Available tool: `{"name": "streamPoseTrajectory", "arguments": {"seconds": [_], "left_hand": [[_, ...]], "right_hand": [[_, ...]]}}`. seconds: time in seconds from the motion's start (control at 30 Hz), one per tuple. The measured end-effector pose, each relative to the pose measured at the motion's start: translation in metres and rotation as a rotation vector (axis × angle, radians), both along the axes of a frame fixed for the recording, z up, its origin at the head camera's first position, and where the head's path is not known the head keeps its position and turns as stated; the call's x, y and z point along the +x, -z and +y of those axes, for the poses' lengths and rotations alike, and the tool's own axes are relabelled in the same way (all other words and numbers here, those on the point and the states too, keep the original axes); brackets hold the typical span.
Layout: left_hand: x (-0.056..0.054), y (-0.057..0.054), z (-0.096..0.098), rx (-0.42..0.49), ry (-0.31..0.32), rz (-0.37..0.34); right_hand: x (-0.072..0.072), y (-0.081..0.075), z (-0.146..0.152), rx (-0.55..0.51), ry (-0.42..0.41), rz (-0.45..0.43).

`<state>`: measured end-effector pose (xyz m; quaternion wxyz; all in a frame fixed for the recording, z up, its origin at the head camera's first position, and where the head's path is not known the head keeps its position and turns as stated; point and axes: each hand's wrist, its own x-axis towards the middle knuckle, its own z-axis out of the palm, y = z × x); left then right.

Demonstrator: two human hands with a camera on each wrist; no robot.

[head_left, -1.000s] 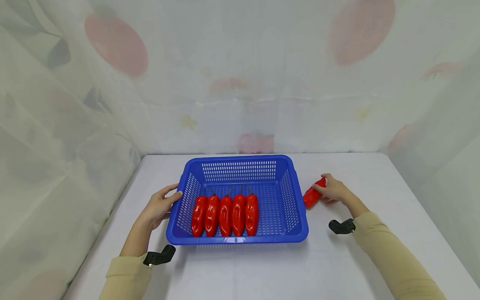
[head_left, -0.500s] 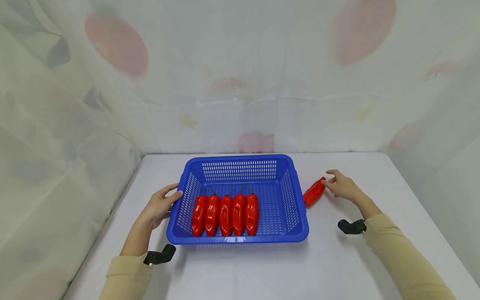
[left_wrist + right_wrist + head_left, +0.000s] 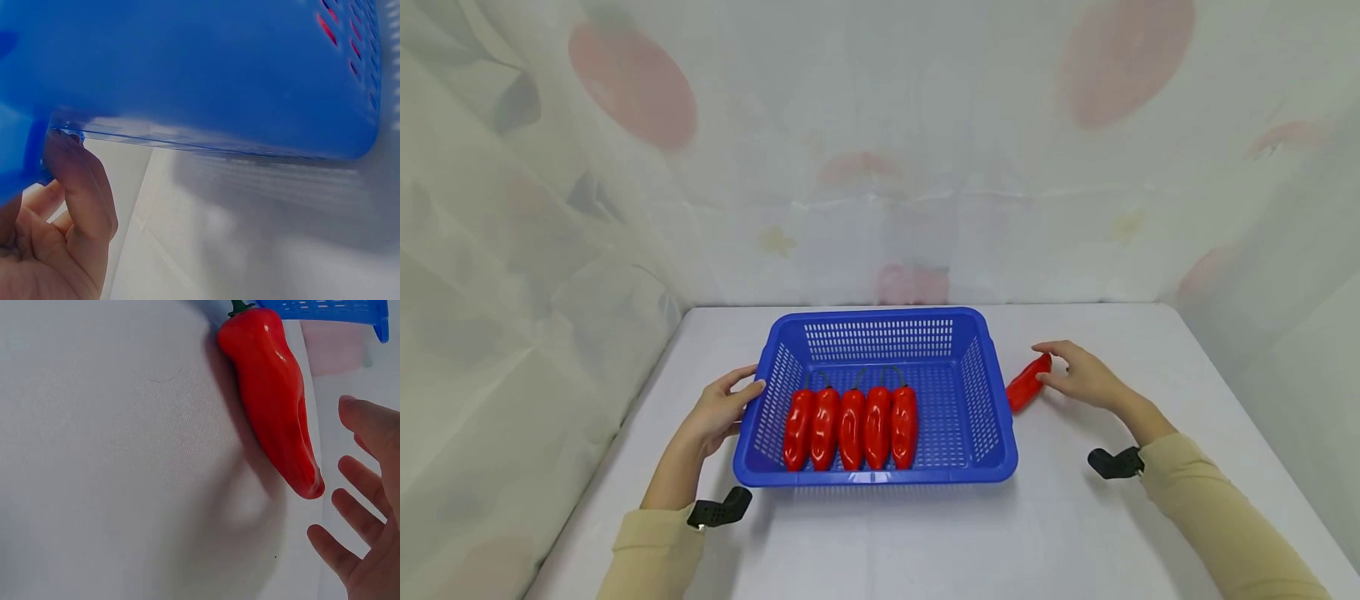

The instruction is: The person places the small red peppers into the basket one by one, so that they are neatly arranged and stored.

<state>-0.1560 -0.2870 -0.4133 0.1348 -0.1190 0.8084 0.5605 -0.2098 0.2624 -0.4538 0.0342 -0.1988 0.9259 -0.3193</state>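
Note:
My left hand (image 3: 718,412) grips the left rim of a blue plastic basket (image 3: 880,478), thumb over the rim and fingers under it. In the left wrist view the curled fingers (image 3: 87,194) go up under the basket's edge. Several red chili peppers (image 3: 851,429) lie side by side in the basket, green stems to the back, toward its left and middle. One more red pepper (image 3: 269,394) lies slanted on the table, its stem end by the basket's right wall. My right hand (image 3: 1086,379) is spread at this pepper's pointed end, holding nothing; the right wrist view shows a gap between them.
The basket stands on a white-covered table (image 3: 880,542). Pale printed curtains (image 3: 865,167) rise behind the table and along both sides. A black wrist strap mount (image 3: 718,510) sits at the left cuff, another black mount (image 3: 1116,462) at the right.
A second ago my right hand was around the loose pepper; it has since let go, drawn back to the right and spread its fingers. The left hand and basket stay put.

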Motion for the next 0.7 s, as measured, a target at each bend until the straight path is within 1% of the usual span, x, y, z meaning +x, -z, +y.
{"name": "streamPoseTrajectory", "arguments": {"seconds": [0.13, 0.27, 0.5, 0.7], "left_hand": [[0.001, -0.002, 0.001, 0.005, -0.001, -0.004], [0.001, -0.002, 0.001, 0.011, -0.004, -0.009], [0.0, -0.001, 0.001, 0.01, -0.009, -0.01], [0.0, 0.0, 0.001, 0.011, -0.01, -0.011]], "right_hand": [[0.0, 0.003, -0.003, 0.006, -0.047, 0.013], [0.0, 0.009, -0.004, 0.018, -0.055, 0.009], [0.0, 0.019, -0.002, 0.038, -0.014, 0.035], [0.003, 0.023, -0.003, 0.041, 0.033, 0.048]]}}
